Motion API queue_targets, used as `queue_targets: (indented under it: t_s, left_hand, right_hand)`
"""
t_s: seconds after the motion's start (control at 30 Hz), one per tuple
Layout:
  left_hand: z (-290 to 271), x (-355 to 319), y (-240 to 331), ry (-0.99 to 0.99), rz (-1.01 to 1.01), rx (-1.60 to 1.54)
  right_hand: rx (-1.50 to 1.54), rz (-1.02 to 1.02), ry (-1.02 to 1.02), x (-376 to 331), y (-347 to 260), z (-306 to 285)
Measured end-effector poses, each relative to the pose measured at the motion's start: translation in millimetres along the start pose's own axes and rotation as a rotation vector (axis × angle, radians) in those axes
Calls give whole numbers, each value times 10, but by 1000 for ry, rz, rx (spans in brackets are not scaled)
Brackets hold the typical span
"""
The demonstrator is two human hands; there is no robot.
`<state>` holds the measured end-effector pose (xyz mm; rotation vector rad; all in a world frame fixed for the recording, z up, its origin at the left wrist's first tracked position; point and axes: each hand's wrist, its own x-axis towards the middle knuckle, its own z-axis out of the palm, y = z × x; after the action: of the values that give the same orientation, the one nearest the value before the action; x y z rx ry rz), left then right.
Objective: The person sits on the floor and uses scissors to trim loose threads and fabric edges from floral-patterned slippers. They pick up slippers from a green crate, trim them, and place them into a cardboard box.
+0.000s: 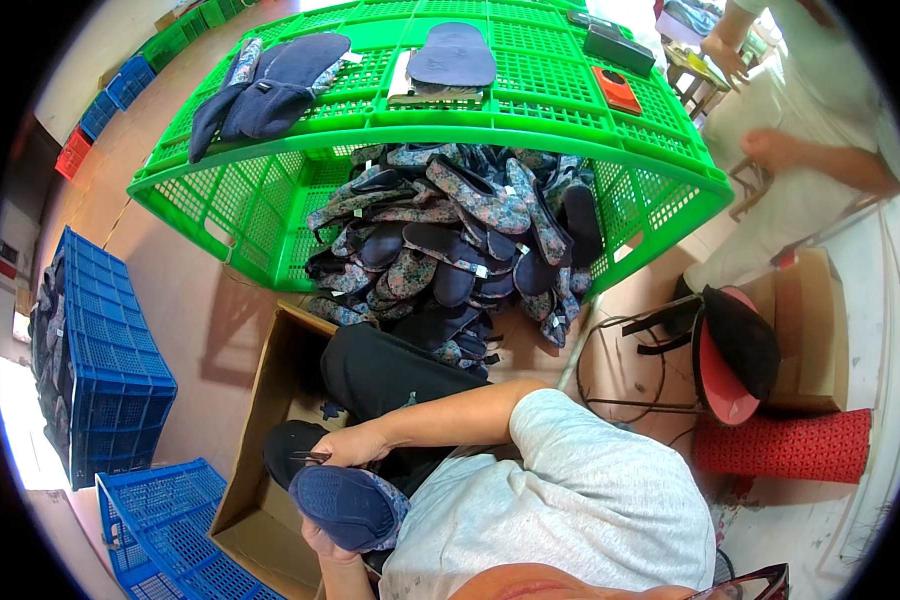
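Note:
My left hand (322, 541) grips a slipper (345, 507) from below, over the open cardboard box beside my legs. Its patterned navy sole faces up, and floral fabric shows along its side. Close above the slipper, my right hand (358, 446) is closed around small dark snips (311, 457); their thin points stick out to the left beside the sole. The fingers partly hide the snips' handle. Beyond my knees, a large heap of similar floral slippers (460, 215) with navy soles and small white tags fills the opening of a green plastic crate (420, 135).
Navy slippers (280, 90), an insole-shaped navy piece (453, 56), an orange-red item (617, 90) and a black box (618, 47) lie on the crate. Blue crates (120, 370) stand left, around the cardboard box (235, 490). At right are a red roll (785, 447), a stool and another person (810, 150).

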<state>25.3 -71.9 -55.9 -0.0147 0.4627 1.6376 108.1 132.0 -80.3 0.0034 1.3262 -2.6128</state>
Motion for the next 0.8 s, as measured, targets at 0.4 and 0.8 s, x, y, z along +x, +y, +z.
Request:
queue_targets:
  t_s: [0.4, 0.8]
  left_hand:
    - [233, 102, -67, 88, 52, 138]
    - [307, 215, -100, 77, 86, 169]
  right_hand:
    - [90, -10, -10, -61, 27, -31]
    - [103, -54, 48, -125, 33, -84]
